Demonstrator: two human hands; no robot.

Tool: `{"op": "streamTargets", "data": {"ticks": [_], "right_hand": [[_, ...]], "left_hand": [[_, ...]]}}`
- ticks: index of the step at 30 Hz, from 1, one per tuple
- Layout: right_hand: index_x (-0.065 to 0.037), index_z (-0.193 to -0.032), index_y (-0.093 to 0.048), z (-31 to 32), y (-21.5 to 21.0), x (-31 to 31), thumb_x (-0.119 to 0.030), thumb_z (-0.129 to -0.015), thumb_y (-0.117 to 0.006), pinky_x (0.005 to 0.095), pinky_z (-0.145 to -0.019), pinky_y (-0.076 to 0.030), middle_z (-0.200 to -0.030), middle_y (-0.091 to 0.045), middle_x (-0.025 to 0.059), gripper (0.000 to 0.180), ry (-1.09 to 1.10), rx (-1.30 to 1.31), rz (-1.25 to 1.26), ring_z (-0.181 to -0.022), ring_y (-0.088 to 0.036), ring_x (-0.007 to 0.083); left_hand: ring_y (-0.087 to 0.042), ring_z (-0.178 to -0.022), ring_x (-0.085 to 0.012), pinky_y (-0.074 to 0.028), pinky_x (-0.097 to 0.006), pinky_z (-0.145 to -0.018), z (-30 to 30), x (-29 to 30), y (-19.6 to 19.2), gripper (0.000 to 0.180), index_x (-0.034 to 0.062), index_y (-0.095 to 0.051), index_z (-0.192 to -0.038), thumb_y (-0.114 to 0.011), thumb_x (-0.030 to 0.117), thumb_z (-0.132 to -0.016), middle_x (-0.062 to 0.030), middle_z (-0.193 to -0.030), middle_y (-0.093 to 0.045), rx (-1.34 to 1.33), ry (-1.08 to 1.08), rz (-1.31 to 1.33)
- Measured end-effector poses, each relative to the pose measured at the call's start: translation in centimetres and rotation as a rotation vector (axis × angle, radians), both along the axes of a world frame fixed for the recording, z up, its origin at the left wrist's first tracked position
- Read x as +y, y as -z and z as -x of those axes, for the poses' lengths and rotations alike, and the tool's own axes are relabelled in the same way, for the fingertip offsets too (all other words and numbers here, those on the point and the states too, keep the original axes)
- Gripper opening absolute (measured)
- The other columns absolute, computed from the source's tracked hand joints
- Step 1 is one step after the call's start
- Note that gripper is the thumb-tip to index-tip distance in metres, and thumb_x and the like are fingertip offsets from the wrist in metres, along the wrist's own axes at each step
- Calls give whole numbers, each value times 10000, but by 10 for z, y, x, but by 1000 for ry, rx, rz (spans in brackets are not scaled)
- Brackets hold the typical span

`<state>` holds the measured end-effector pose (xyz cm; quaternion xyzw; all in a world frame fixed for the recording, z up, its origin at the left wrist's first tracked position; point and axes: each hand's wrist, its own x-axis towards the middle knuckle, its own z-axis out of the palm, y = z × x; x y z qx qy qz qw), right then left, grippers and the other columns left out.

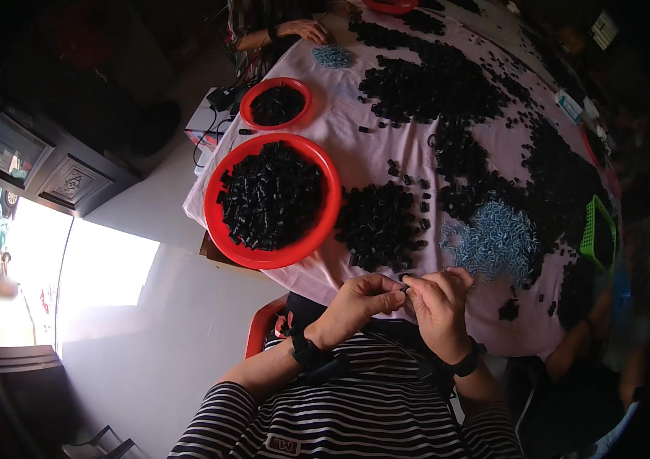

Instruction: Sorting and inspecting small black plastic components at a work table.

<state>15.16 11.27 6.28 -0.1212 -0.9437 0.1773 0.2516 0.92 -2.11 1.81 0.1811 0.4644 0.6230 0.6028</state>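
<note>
Over the table's near edge my left hand (pixel 355 310) and my right hand (pixel 441 306) meet, fingertips almost touching. Both are closed in a pinch around a small black piece (pixel 404 289), whose shape is mostly hidden by the fingers. Just beyond them lies a loose heap of small black plastic pieces (pixel 380 226). Past my right hand is a pile of thin blue-grey, screw-like parts (pixel 497 241). To the left stands a large red basin (pixel 331 187), filled with more of the black pieces.
A smaller red bowl (pixel 245 107) of black parts sits farther back. Pink cloth (pixel 329 99) covers the table, with large black heaps (pixel 440 84) across it. A green basket (pixel 591 229) is at the right. Another person's hand (pixel 308 30) is by a small blue pile (pixel 331 56).
</note>
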Motion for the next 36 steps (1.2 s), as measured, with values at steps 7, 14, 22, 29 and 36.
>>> {"op": "streamTargets", "data": {"ticks": [7, 14, 22, 29, 36], "right_hand": [[-88, -1132, -705, 0, -17, 3, -13, -851, -726, 466, -1021, -354, -955, -648, -9, 292, -37, -12, -18, -902, -624, 179], [-78, -1146, -702, -7, -17, 5, -10, -817, -721, 490, -1036, -337, -973, -631, 1, 336, -67, -40, -12, -890, -624, 183], [-65, -1195, -679, -4, -27, -8, -157, -791, -805, 512, -1049, -314, -934, -595, 19, 434, -51, -114, -35, -867, -607, 185], [-24, -1210, -656, -9, -14, -15, -174, -773, -825, 521, -1056, -320, -890, -599, 34, 492, 54, -220, -217, -867, -593, 210], [-3, -1139, -683, -10, -9, -11, -235, -763, -824, 494, -1041, -336, -891, -609, 31, 463, 46, -177, -265, -872, -607, 188]], "left_hand": [[-655, -925, -118, -528, -279, -881, 5, 8, -4, 278, -2, -714, -1109, -731, 249, -993, -38, -1005, -719, -104, 40, -76], [-667, -923, -120, -529, -283, -888, 4, 10, -8, 240, 9, -720, -1102, -713, 227, -1003, -32, -1001, -724, -138, 57, -44], [-681, -923, -141, -535, -298, -903, 2, 10, -14, 208, 7, -711, -1079, -688, 192, -989, -54, -993, -732, -161, 48, 23], [-678, -970, -134, -530, -291, -925, -5, 12, -16, 201, 4, -693, -1081, -690, 182, -988, -40, -1048, -705, -173, -15, 85], [-657, -944, -101, -522, -269, -882, -6, 9, -18, 230, -3, -699, -1111, -689, 205, -1012, -32, -1013, -712, -105, 29, 74]]}}
